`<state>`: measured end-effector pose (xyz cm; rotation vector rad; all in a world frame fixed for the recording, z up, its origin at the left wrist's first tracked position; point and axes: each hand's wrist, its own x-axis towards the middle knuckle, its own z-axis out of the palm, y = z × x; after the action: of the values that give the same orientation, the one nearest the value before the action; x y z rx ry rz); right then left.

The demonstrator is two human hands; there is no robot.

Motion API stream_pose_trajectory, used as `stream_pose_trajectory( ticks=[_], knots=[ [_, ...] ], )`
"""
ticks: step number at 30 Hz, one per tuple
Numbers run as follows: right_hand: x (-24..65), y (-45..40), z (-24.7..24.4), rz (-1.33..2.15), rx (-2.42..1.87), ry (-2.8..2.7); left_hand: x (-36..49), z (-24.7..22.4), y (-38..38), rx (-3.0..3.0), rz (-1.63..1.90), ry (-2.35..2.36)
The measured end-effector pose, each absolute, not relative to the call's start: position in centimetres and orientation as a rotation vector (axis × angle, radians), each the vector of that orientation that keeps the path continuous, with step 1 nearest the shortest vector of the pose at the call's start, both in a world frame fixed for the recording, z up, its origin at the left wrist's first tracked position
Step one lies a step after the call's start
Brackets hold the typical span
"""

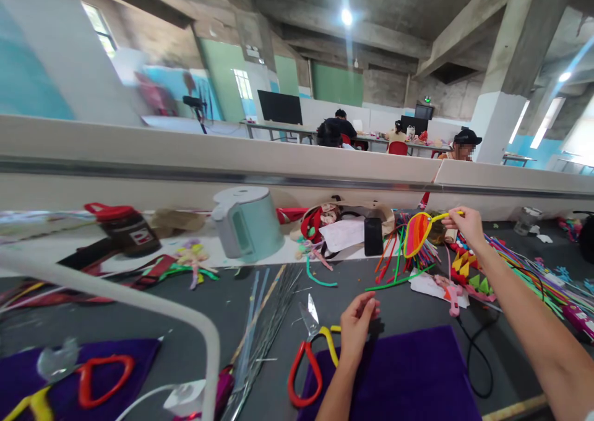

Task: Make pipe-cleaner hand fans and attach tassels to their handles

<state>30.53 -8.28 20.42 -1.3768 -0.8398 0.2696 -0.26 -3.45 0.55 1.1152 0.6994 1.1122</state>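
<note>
My right hand point(465, 224), raised at the right, pinches the yellow stem of a leaf-shaped pipe-cleaner piece point(416, 235). Its rim is yellow, with red and orange strips inside. Lower down, my left hand point(359, 322) hovers over the purple cloth point(394, 377) with fingers curled in and thumb against them; nothing shows in it. Just left of that hand lie scissors point(310, 353) with one red and one yellow handle, blades pointing away. A green pipe cleaner point(401, 277) stretches across the table beyond the left hand.
Pipe cleaners in several colours point(529, 263) lie behind my right forearm, near a pink glue gun point(452, 297) with a black cord. A pale green kettle point(250, 223), a phone point(373, 236) and a dark bottle point(125, 230) stand or lie along the partition. A white lamp arm point(204, 322) crosses the left side.
</note>
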Motion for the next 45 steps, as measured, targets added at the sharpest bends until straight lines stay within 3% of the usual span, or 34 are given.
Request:
stream_pose_trajectory(
  ticks=[10,16,27,45],
  knots=[
    [28.4,-9.8,25.6,0.379,-1.356,-1.006,-0.3,0.6,-3.3,0.944,1.033,0.649],
    [27.0,-12.4,26.3,0.513,-1.304,-1.03,-0.2,0.7,-3.0,0.75,0.889,0.514],
    [25.5,-15.8,20.9,0.832,-1.228,-0.867,-0.7,1.1,-3.3,0.68,0.792,0.379],
    [23.6,-16.5,12.0,0.811,-1.148,-0.549,-1.5,1.7,-3.7,0.703,0.743,0.28]
  ],
)
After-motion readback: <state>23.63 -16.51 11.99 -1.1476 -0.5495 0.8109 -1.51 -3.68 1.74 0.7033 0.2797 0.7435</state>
